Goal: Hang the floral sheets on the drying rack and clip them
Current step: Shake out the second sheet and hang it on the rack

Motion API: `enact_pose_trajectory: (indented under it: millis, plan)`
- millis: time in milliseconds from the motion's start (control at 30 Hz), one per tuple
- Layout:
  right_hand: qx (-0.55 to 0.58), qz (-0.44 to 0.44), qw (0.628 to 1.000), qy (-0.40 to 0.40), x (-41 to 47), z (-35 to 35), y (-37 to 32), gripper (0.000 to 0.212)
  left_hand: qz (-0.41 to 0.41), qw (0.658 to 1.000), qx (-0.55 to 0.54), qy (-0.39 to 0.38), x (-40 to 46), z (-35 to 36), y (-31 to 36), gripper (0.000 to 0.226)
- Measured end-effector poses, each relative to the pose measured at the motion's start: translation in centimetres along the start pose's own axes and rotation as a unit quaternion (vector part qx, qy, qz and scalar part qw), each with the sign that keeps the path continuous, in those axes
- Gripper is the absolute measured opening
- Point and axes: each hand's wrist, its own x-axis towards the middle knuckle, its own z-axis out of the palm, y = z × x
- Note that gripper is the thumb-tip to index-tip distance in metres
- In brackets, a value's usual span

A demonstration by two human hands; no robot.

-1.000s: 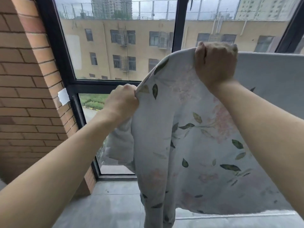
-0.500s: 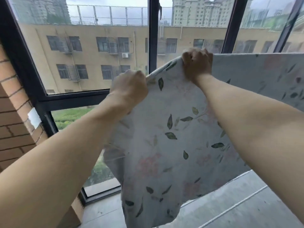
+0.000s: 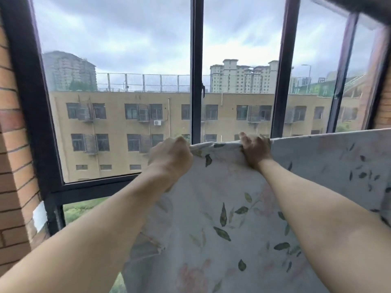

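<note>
A pale floral sheet (image 3: pixel 222 208) with green leaves and faint pink flowers hangs in front of me, its top edge stretched level toward the right. My left hand (image 3: pixel 171 155) grips the sheet's upper left corner. My right hand (image 3: pixel 256 151) grips the top edge a short way to the right, fingers curled over it. The sheet runs on to the right edge of the view. The drying rack's bar is hidden under the sheet's fold. No clips are in sight.
A large dark-framed window (image 3: pixel 196 81) stands right behind the sheet, with a yellow building outside. A brick wall (image 3: pixel 14 166) closes the left side, and another brick pier (image 3: pixel 384 102) stands at the far right.
Both hands have raised the sheet's top edge and pulled it level; my left hand has come up to the right hand's height. My view has tilted upward, so the floor has left the frame.
</note>
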Motion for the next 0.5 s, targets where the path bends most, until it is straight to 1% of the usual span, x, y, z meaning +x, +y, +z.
enact_pose_trajectory:
  millis: [100, 200, 267, 367, 500]
  plan:
    - [0.053, -0.005, 0.998, 0.022, -0.1, -0.4, 0.9, 0.053, -0.012, 1.0, -0.019, 0.019, 1.5, -0.3, 1.2, 0.023]
    - [0.095, 0.013, 0.995, 0.006, 0.4, -1.0, 1.4, 0.036, -0.01, 0.999, -0.028, 0.045, 3.2, -0.8, 2.6, 0.021]
    - [0.103, 0.032, 0.994, -0.013, 1.3, -1.3, 1.0, 0.03, -0.004, 0.998, -0.022, 0.057, 4.0, -1.4, 3.4, 0.022]
    - [0.112, 0.049, 0.992, 0.002, 2.7, -1.7, -0.7, 0.037, -0.01, 0.997, 0.007, 0.081, 5.1, -2.7, 2.7, 0.023]
    - [0.125, 0.032, 0.991, 0.028, 5.1, -5.5, -2.8, 0.037, -0.023, 0.992, -0.017, 0.12, 6.5, -4.5, 2.8, 0.02]
